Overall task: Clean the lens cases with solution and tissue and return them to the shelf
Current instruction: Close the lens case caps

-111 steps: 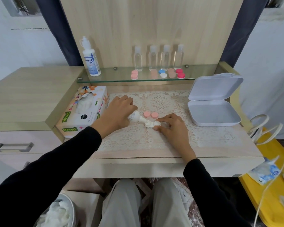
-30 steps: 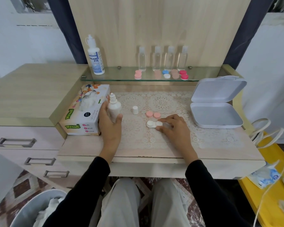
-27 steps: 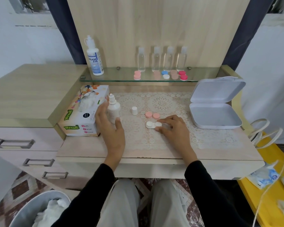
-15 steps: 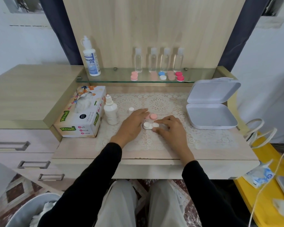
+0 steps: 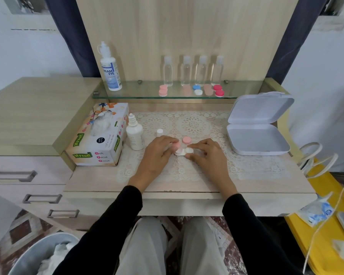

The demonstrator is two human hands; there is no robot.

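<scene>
One pink cap (image 5: 176, 145) pinched in left hand (image 5: 157, 155), just far-left of white lens case (image 5: 184, 151) gripped by right hand (image 5: 209, 157).

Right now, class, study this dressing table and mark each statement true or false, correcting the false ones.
1. The small solution bottle stands upright beside the tissue box. True.
2. The white hinged box is closed. False: its lid stands open.
3. The right hand holds the white lens case on the lace mat. True.
4. The left hand grips the solution bottle. False: it holds a pink cap, and the bottle stands apart.
5. The four clear bottles lie on their sides on the glass shelf. False: they stand upright.
</scene>
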